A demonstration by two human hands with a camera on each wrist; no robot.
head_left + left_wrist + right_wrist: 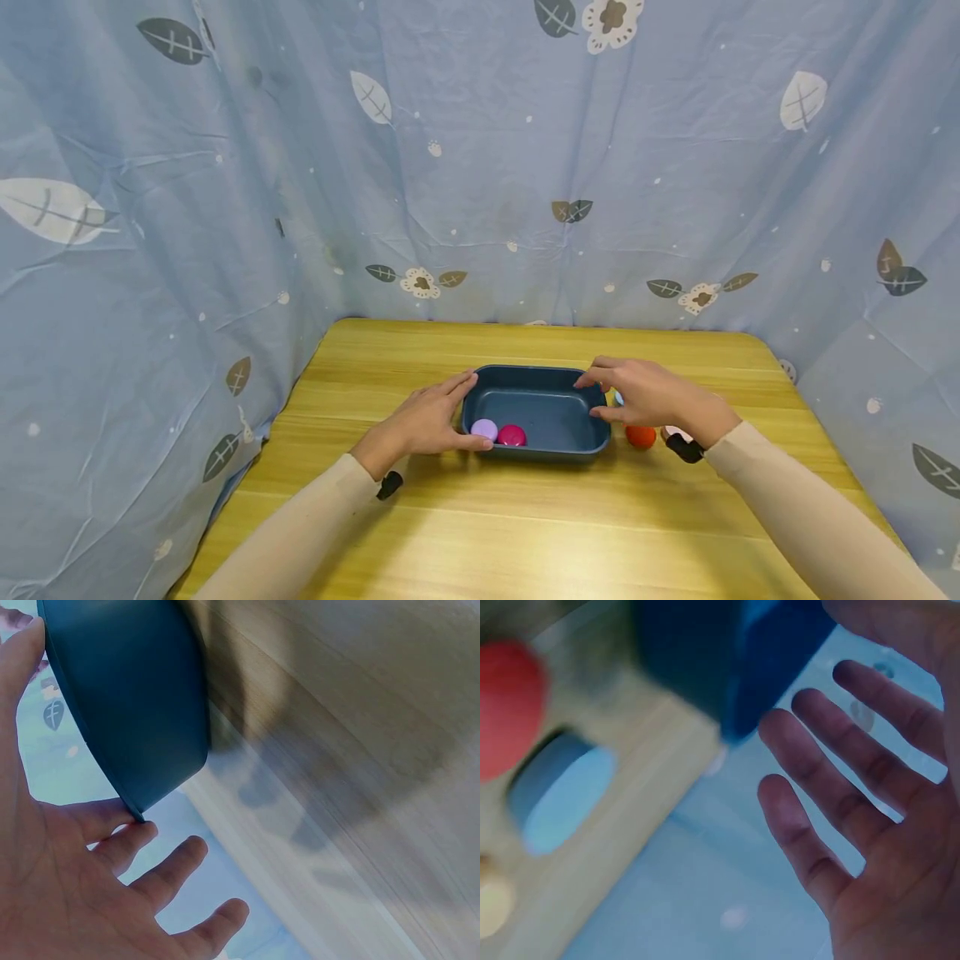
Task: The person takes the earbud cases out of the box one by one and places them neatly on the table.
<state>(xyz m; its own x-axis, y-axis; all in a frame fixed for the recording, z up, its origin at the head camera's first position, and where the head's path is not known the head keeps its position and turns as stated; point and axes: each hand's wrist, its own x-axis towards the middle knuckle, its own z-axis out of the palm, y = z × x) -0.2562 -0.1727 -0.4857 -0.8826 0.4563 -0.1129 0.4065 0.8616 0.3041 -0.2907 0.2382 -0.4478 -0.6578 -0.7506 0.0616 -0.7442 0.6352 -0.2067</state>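
left fingers (178,868) grip tray (555,412), right fingers (814,776) loose; only head view shows pink piece (512,435).

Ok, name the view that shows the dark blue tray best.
The head view: the dark blue tray shows nearly whole, its inside and most of its rim. The left wrist view shows its outer side by the left hand; the right wrist view, only a blurred part near the right hand.

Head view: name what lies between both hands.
The dark blue tray, with a lilac round piece and a crimson round piece inside, lies between left hand and right hand in the head view.
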